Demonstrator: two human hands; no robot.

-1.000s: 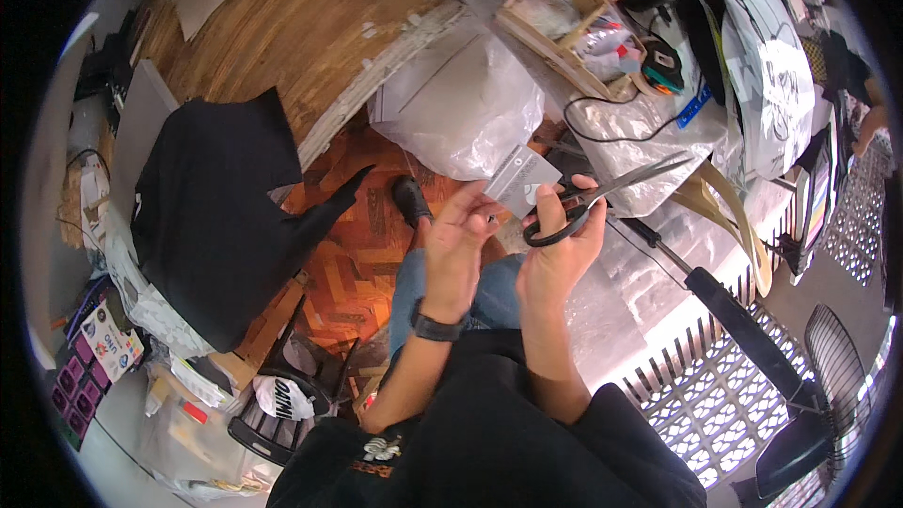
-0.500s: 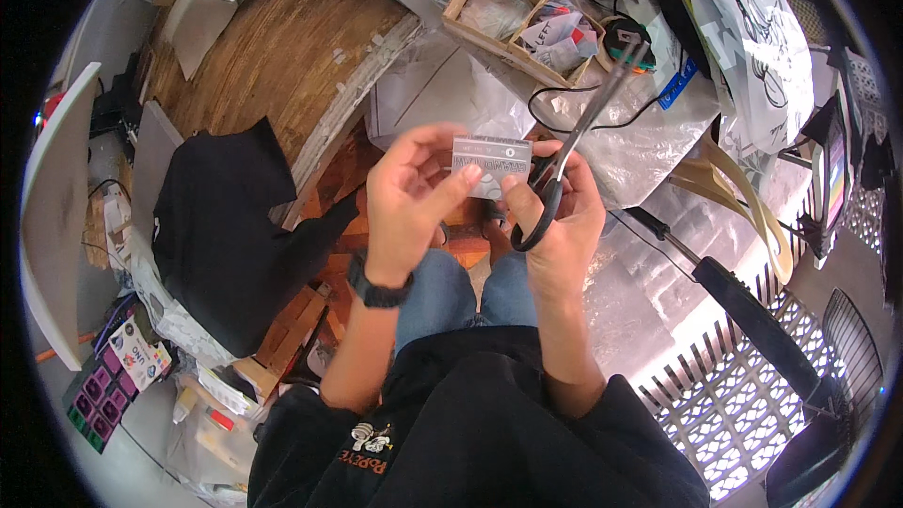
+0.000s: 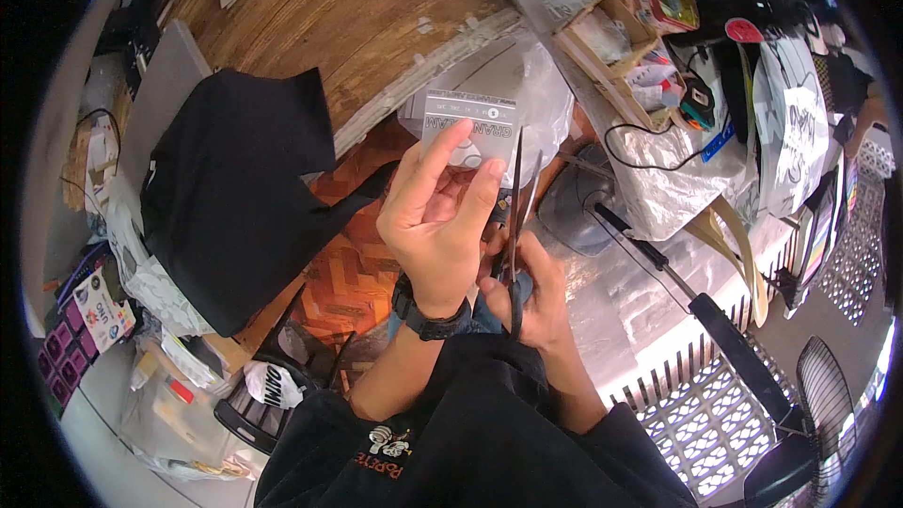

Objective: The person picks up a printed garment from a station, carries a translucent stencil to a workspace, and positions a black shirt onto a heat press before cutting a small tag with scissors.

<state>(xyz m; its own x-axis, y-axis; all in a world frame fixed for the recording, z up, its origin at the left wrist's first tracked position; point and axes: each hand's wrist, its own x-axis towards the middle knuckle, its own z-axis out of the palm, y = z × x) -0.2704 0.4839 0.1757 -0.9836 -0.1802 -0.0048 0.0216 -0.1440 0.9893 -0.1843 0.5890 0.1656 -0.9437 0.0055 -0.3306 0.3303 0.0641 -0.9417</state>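
Between thumb and fingers, my left hand (image 3: 428,245) holds a small grey printed sheet (image 3: 470,111) out in front of me. Its print reads upside down from here. My right hand (image 3: 538,299) grips black-handled scissors (image 3: 514,226), with fingers at the handles. The scissor blades point away from me and stand slightly apart, beside the right edge of the sheet. Whether a blade touches the sheet, I cannot tell. A black watch (image 3: 428,320) sits on my left wrist.
A worn wooden tabletop (image 3: 376,9) lies ahead, with black fabric (image 3: 230,198) to its left. Behind the hands is a clear plastic bag (image 3: 546,103). On the right are a wooden box (image 3: 602,61) of small items, a silvery bag (image 3: 663,193) and a black pole (image 3: 743,348).
My right hand has left the sheet and moved down toward me. The scissors, tilted up to the right before, now point away with blades apart. My left hand holds the sheet alone. The view has shifted.
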